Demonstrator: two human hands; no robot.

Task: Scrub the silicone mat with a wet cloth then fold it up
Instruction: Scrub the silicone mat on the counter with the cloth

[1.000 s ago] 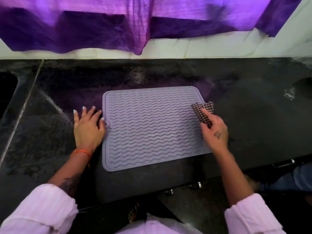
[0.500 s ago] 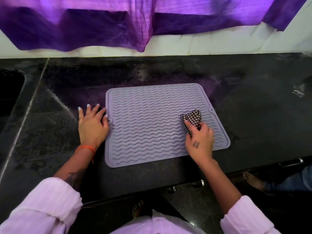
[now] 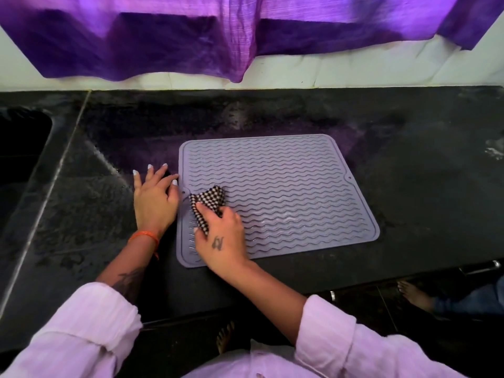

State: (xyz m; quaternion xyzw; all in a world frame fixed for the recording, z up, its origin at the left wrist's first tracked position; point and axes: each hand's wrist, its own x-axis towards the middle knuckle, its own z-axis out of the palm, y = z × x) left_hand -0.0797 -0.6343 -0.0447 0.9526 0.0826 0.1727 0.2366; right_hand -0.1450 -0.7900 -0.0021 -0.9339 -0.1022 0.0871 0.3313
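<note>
No readable brand, label or print anywhere; only mark is a small dark tattoo on the back of the right hand (image 3: pixel 222 238), not legible. Grey rectangular silicone mat with wavy ridges and rounded corners (image 3: pixel 294 192) lies flat on the black speckled stone countertop (image 3: pixel 409 208), near its front edge, small hole tabs at the middle of its left and right sides. Right hand grips a bunched black-and-white checked cloth (image 3: pixel 208 203), fingers curled round it, pressed on the mat's left part just beside the left edge. Wet sheen on ridges to the right of the cloth. Left hand (image 3: pixel 155 200) lies flat on the counter, fingers straight and spread, thumb side touching the mat's left edge by the hole tab; orange thread band (image 3: pixel 144 237) on that wrist. Dark sink recess (image 3: pixel 19 154) at far left. White wall behind with purple curtain fabric (image 3: pixel 191 36) hanging over it. Pale pink rolled sleeves (image 3: pixel 81 336) in foreground. Bare foot (image 3: pixel 411 294) of another person on dark floor, lower right.
</note>
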